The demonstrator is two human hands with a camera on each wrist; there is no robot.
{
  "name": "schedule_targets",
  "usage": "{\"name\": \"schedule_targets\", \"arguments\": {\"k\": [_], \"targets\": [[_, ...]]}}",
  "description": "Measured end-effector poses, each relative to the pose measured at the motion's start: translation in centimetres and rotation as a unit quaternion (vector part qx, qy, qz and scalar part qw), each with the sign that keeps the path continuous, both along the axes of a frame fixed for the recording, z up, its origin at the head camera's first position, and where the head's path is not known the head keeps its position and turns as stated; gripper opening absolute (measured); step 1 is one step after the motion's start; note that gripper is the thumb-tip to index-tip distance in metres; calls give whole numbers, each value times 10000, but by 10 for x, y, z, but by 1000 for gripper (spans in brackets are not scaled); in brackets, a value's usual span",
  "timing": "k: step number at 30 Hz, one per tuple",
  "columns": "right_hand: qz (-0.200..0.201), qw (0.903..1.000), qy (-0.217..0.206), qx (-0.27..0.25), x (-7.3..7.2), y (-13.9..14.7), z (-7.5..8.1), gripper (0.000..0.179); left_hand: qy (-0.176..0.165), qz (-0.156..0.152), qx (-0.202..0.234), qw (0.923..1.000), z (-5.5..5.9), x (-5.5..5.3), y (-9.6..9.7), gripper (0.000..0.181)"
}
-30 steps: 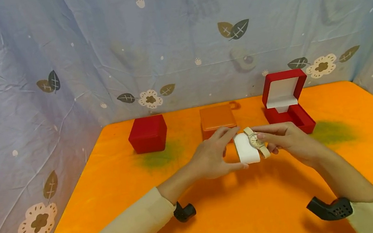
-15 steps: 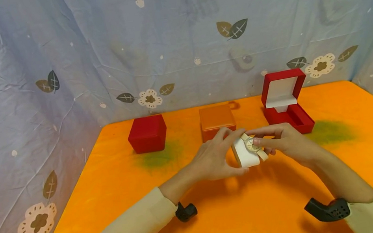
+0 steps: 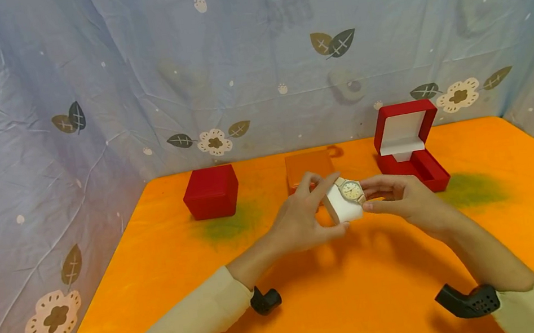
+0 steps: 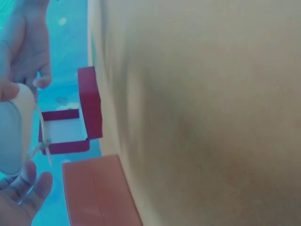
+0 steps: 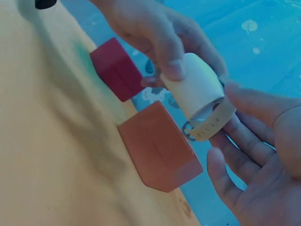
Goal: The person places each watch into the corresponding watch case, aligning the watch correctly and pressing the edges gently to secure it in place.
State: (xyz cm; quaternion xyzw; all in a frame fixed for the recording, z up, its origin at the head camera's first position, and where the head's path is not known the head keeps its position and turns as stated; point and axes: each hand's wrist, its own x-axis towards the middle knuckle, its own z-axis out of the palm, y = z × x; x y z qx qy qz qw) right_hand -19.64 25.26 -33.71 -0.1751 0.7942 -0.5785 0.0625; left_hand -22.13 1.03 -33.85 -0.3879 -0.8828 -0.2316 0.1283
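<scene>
Over the middle of the table my left hand (image 3: pixel 297 222) grips a white watch cushion (image 3: pixel 346 209) between thumb and fingers. A wristwatch (image 3: pixel 351 191) with a round pale dial and cream strap lies across the cushion's right end, dial up. My right hand (image 3: pixel 407 201) pinches the watch at that end, thumb and fingertips at the strap. In the right wrist view, the strap (image 5: pixel 214 123) hangs in a loop around the end of the white cushion (image 5: pixel 195 84), its buckle dangling below. The left wrist view shows the cushion (image 4: pixel 10 136) from its flat end.
Behind the hands stands a closed orange box (image 3: pixel 309 166). A closed red box (image 3: pixel 211 194) is at the left, and an open red box (image 3: pixel 440 182) with white lid lining at the right. A patterned curtain (image 3: pixel 253 66) hangs behind the orange tabletop (image 3: pixel 348 308).
The watch has slid left onto the cushion, and both have risen slightly and turned. My right thumb has moved off the dial down to the strap. The boxes have stayed put.
</scene>
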Motion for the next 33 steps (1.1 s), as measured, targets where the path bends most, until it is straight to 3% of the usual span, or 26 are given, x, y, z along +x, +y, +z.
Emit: {"name": "schedule_targets", "arguments": {"k": [9,16,24,29,33], "targets": [[-263,9921,783,949,1,-9,-3,31,230,173,546,9981,-5,-5,-2,79],[-432,9899,1036,871,2,-18,-6,23,687,327,809,9938,-5,-5,0,76],[-1232,9733,1771,785,7,-27,-9,21,804,626,857,9911,-4,-7,3,73],[-1325,9724,1720,856,8,-30,-10,25,706,754,752,9918,-6,-10,1,76],[-1323,9751,1570,841,9,-28,-11,26,650,665,623,9937,-6,-12,0,80]]}}
